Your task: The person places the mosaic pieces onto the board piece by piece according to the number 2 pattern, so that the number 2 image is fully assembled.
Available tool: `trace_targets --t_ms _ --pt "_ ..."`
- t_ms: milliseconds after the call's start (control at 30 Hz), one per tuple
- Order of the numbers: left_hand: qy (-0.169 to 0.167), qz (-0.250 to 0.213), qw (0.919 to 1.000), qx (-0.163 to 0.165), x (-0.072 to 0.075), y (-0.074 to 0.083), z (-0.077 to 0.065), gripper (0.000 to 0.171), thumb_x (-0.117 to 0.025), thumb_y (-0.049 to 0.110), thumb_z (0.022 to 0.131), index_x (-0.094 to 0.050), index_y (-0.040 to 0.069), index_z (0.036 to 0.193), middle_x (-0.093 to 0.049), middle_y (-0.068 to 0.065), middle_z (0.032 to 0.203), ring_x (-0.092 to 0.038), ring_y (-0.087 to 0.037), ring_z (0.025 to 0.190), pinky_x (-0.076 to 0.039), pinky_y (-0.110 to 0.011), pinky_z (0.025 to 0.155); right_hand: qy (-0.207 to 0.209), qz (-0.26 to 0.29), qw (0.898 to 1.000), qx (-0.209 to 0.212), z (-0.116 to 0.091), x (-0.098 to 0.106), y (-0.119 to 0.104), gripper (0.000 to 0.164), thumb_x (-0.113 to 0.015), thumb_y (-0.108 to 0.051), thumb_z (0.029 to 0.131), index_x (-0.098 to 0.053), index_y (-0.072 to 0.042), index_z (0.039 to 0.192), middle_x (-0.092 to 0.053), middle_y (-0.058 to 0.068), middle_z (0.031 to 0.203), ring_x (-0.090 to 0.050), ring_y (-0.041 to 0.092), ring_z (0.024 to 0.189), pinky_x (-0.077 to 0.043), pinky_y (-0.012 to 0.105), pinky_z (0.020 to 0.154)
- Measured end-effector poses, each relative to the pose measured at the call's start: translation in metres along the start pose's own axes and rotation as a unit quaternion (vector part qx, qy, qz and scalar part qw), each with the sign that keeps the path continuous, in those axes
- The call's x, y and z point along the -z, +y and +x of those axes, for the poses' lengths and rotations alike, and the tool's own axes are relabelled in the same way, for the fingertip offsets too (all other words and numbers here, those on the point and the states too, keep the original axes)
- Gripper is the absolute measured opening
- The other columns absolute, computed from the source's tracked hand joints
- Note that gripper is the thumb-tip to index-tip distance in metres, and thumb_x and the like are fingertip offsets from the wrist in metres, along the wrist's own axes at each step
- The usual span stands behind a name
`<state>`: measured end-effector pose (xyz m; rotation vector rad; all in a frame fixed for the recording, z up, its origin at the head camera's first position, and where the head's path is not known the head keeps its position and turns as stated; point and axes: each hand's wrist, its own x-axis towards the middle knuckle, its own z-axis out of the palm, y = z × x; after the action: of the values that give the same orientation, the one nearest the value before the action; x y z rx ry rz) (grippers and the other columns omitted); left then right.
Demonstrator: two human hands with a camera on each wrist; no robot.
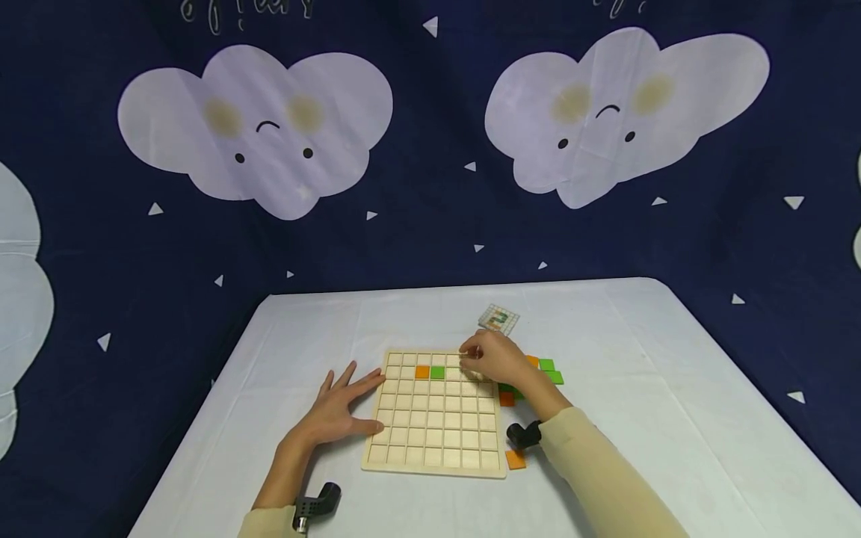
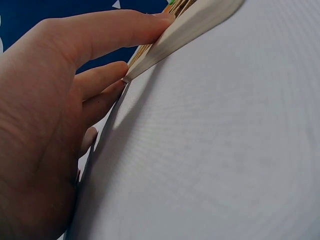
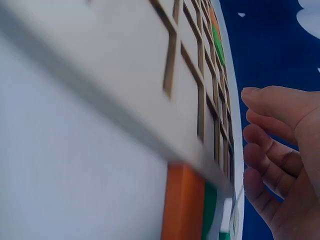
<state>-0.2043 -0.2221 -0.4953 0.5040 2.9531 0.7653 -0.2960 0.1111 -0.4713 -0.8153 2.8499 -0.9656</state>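
Observation:
A pale wooden grid board [image 1: 430, 472] lies on the table. An orange square tile [image 1: 422, 372] and a green square tile [image 1: 437, 372] sit side by side in its second row from the far edge. My left hand [image 1: 339, 411] rests at the board's left edge, fingers spread, with the thumb and fingertips touching the rim. Over the board's far right corner is my right hand [image 1: 496, 359], its fingers loosely bent. In the right wrist view no tile shows between the thumb and fingers of the right hand [image 3: 285, 145], which are above the board.
Right of the board lie several loose tiles, among them green tiles [image 1: 554, 376] and an orange tile [image 1: 516, 459] near the front corner. A small card with a grid pattern [image 1: 499, 318] lies beyond the board. White cloth [image 1: 323, 321] covers the table; a dark blue cloud-print curtain [image 1: 430, 254] hangs behind.

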Motion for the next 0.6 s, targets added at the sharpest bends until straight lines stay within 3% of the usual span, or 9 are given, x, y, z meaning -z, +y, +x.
trace_targets --t_ms 600 --pt "-0.002 -0.003 1.0 0.006 0.0 0.002 -0.001 0.085 -0.075 0.059 0.066 -0.049 0.029 0.142 -0.035 0.013 0.15 -0.006 -0.027 0.146 0.008 -0.053 0.114 0.044 -0.024 0.997 -0.056 -0.019 0.024 0.032 0.027 -0.076 -0.026 0.082 -0.074 -0.01 0.103 -0.062 -0.001 0.089 -0.057 0.014 0.077 -0.05 0.034 0.068"
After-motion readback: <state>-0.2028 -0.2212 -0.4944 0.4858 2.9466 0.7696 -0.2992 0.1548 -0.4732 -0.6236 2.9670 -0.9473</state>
